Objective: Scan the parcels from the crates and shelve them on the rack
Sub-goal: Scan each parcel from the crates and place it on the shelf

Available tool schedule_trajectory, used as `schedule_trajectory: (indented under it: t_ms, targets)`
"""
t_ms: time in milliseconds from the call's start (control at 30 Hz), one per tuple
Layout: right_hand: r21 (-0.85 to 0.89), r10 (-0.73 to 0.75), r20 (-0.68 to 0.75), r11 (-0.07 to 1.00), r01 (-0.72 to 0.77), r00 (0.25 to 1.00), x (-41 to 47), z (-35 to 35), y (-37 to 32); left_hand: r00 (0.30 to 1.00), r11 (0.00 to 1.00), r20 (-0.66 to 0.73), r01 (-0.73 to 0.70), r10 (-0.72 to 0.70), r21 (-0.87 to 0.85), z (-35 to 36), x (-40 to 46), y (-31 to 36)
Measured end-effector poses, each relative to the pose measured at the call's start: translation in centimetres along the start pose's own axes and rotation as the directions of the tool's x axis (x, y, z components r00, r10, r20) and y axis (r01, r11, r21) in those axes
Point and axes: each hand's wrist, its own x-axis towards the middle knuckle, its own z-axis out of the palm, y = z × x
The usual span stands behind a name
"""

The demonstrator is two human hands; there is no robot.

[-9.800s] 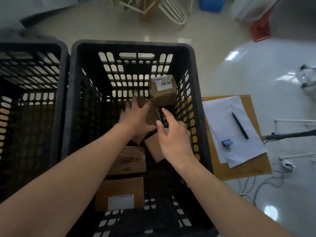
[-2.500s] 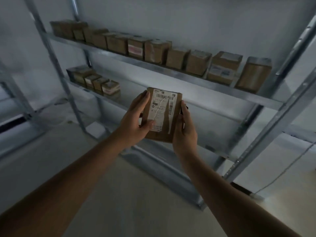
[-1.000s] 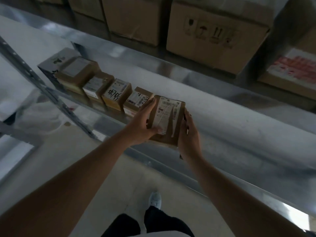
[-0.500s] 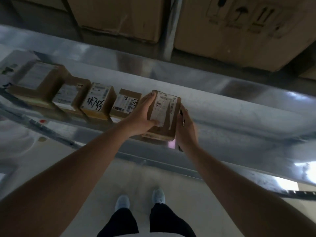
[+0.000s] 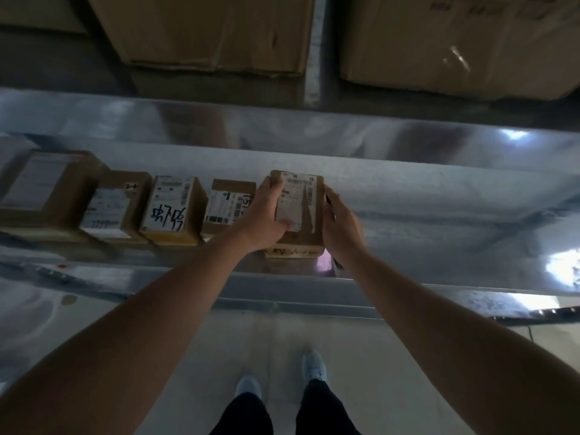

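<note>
A brown parcel (image 5: 301, 208) with a white barcode label on top rests on the metal rack shelf (image 5: 423, 208), at the right end of a row of parcels. My left hand (image 5: 266, 221) grips its left side, thumb over the label. My right hand (image 5: 342, 227) holds its right side, with a dark object partly showing under the palm and a purple glow below it. The nearest neighbour parcel (image 5: 229, 205) sits just left of my left hand.
Three more labelled parcels (image 5: 171, 208) (image 5: 116, 208) (image 5: 47, 186) continue the row leftward. Two large cartons (image 5: 213, 29) (image 5: 455, 42) stand on the level behind. The shelf runs bare to the right. My shoes (image 5: 310, 365) stand on the pale floor below the shelf's front edge (image 5: 408, 287).
The parcel came from the crate to the rack in both hands. Over the last second it came down onto the shelf beside the row.
</note>
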Motion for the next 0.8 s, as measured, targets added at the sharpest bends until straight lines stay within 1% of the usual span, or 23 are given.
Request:
schedule_trajectory:
  t_ms: [100,233,433,533,633,800]
  targets:
    - [-0.034,-0.001,-0.014,0.999,0.001,1.000,0.3,0.1,-0.2,1.000,0.998,-0.023,0.004,-0.002,0.065,0.2,0.2,-0.1]
    - [-0.026,0.019,-0.026,0.999,-0.020,0.999,0.1,-0.4,-0.7,1.000,0.977,0.013,0.009,-0.012,0.212,0.5,0.1,0.0]
    - [0.062,0.053,-0.078,0.997,-0.049,0.996,-3.0,-3.8,-2.1,0.977,0.910,0.017,-0.206,0.214,0.360,-0.7,-2.3,2.0]
    - [0.066,0.106,-0.104,0.993,-0.100,0.989,-5.5,-5.7,-2.9,0.960,0.877,0.078,-0.278,0.270,0.393,-1.6,-3.9,3.9]
    - [0.024,0.129,-0.142,0.992,-0.127,0.981,-8.4,-7.7,-3.5,0.936,0.834,0.137,-0.352,0.326,0.424,-2.1,-5.7,6.0]
    - [-0.056,0.157,-0.194,0.984,-0.171,0.968,-13.8,-11.5,-3.2,0.902,0.771,0.249,-0.430,0.352,0.469,-2.0,-8.9,10.1]
